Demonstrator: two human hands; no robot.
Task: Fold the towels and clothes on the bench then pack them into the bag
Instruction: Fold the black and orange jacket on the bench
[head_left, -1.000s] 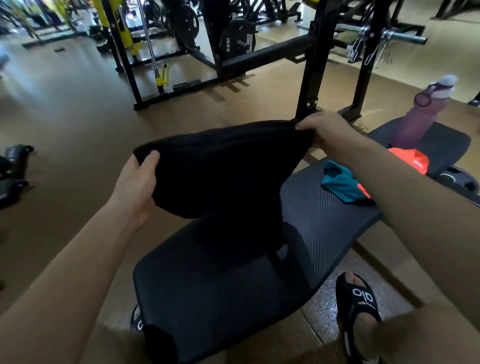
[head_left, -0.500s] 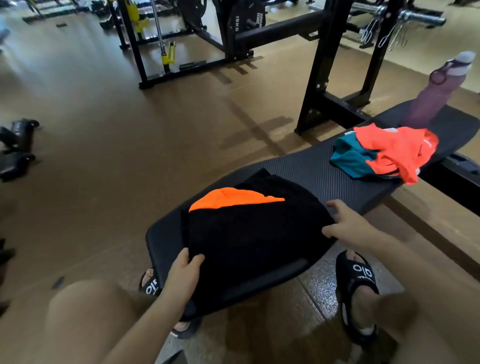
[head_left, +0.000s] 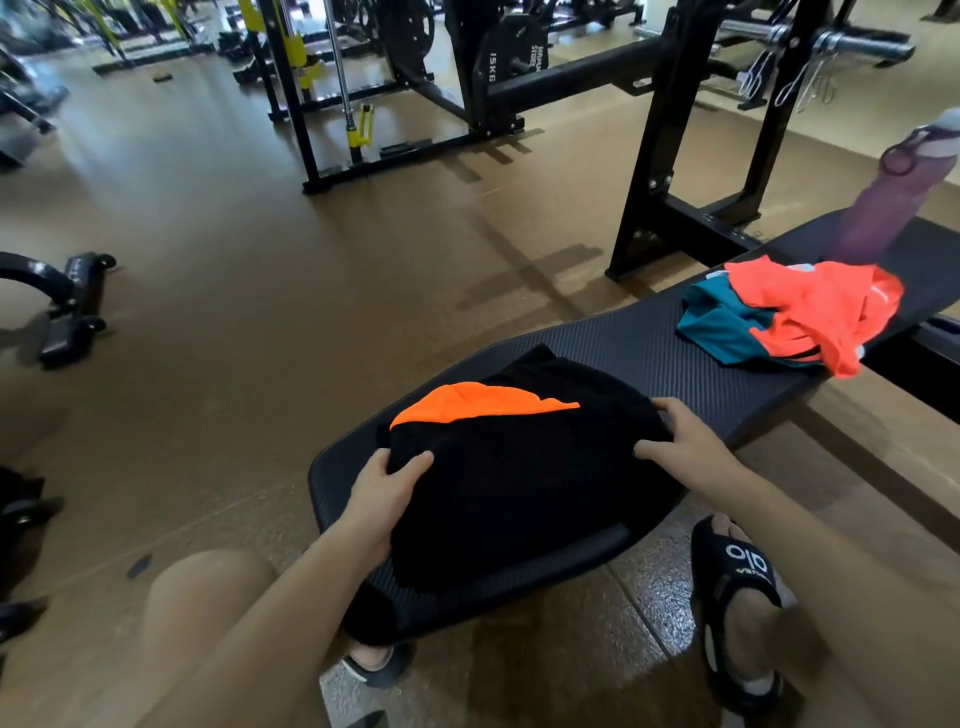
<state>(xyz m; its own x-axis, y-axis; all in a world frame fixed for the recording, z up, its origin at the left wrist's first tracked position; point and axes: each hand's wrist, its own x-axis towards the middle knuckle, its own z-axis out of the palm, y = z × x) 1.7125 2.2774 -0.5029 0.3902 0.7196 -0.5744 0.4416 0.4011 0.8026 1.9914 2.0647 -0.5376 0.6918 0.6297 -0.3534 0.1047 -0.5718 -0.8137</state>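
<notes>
A folded black garment (head_left: 519, 467) lies on the near end of the black bench (head_left: 639, 343), on top of a bright orange cloth (head_left: 467, 402) that shows at its far edge. My left hand (head_left: 387, 493) grips the garment's left edge, thumb on top. My right hand (head_left: 680, 447) grips its right edge, with the fingers curled at the cloth. Farther along the bench lies a loose pile of a coral-orange garment (head_left: 810, 306) over a teal one (head_left: 722, 327). No bag is in view.
A purple water bottle (head_left: 893, 187) stands at the bench's far end. A black rack frame (head_left: 660, 156) rises behind the bench, with weight machines beyond. Black equipment (head_left: 67, 306) sits on the floor at left. My sandalled feet (head_left: 737, 597) are beside the bench.
The black garment was held up in the air; it now lies folded on the bench over the orange cloth. Both hands have shifted to grip its side edges.
</notes>
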